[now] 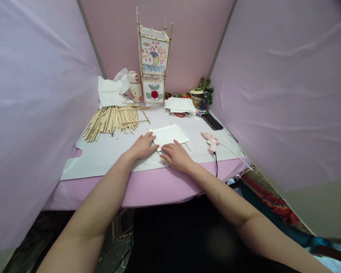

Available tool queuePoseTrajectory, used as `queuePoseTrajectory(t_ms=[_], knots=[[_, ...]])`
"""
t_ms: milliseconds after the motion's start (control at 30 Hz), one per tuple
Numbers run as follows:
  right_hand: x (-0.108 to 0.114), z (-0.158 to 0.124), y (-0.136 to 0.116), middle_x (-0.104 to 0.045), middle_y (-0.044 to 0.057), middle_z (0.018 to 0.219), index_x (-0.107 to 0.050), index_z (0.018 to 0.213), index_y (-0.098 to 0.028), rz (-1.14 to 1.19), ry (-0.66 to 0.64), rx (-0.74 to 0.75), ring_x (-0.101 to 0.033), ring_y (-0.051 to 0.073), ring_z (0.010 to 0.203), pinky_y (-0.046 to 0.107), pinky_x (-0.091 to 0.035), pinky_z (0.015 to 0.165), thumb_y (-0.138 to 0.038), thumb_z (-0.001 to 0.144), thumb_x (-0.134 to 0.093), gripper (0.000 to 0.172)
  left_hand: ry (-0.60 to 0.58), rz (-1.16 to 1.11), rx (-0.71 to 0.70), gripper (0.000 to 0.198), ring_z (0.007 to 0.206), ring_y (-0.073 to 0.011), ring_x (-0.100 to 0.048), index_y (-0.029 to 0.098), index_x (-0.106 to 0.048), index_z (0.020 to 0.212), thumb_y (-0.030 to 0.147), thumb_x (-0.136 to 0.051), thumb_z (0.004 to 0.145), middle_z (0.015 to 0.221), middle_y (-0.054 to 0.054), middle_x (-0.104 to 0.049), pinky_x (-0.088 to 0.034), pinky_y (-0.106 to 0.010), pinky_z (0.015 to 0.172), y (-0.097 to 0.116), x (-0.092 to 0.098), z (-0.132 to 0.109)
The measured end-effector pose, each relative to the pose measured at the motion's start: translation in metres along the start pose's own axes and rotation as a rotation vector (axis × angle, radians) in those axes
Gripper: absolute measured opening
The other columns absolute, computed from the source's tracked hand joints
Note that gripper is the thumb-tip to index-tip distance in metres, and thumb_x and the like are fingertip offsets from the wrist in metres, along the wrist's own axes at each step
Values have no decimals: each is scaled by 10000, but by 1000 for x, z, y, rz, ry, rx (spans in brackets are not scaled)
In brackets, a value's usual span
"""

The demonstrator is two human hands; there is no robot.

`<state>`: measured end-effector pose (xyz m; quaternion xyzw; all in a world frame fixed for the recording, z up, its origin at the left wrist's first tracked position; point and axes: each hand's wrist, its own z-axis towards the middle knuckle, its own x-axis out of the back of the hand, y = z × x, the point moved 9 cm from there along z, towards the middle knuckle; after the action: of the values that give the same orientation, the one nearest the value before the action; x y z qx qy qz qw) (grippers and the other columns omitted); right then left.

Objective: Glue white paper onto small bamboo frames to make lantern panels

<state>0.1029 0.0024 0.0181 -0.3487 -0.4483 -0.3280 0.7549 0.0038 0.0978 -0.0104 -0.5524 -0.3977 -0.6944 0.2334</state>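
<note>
A white paper panel [170,135] lies on the table, with thin wooden sticks along its left and right sides. My left hand [143,146] rests flat at the panel's left edge, fingers stretched over the left stick [160,157]. On the panel's near edge lies my right hand [176,154], its fingers extended and its thumb side close to the same stick. The right stick [188,146] pokes out beyond the paper's near right corner. Neither hand is wrapped around anything. Part of the panel's near edge is hidden under my fingers.
A pink glue gun [210,141] with its cord lies at right, near a black phone [212,121]. Many wooden sticks [110,120] are piled at left. Behind stand a painted stick-framed lantern [154,57], a bottle [135,88] and stacked white paper [180,104].
</note>
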Motion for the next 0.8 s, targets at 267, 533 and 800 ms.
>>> queuePoseTrajectory(t_ms=[267,533,800], knots=[[-6,5,-11,-582,107,1319,-550,1297,-156,15,-26,33,-484,206,1255,453,-168,1177,-366,981,-452,391,5,-9,-4,515,1421,-239,-277,145,-458,1364,419,-292,960,1518,-154,-340,-179,-492,1160,-6,-3,3],[-9,8,-17,-532,124,1384,-527,1321,-152,13,-6,41,-440,214,1308,460,-175,1179,-393,974,-462,427,-2,3,-3,493,1428,-231,-265,150,-454,1363,390,-306,959,1522,-155,-337,-195,-490,1158,-5,-2,1],[6,-5,10,-494,130,1415,-469,1374,-133,41,63,-60,-406,217,1333,453,-184,1179,-406,973,-461,485,113,18,29,535,1444,-250,-224,143,-383,1414,404,-366,947,1555,-149,-273,-196,-497,1161,2,12,-2]])
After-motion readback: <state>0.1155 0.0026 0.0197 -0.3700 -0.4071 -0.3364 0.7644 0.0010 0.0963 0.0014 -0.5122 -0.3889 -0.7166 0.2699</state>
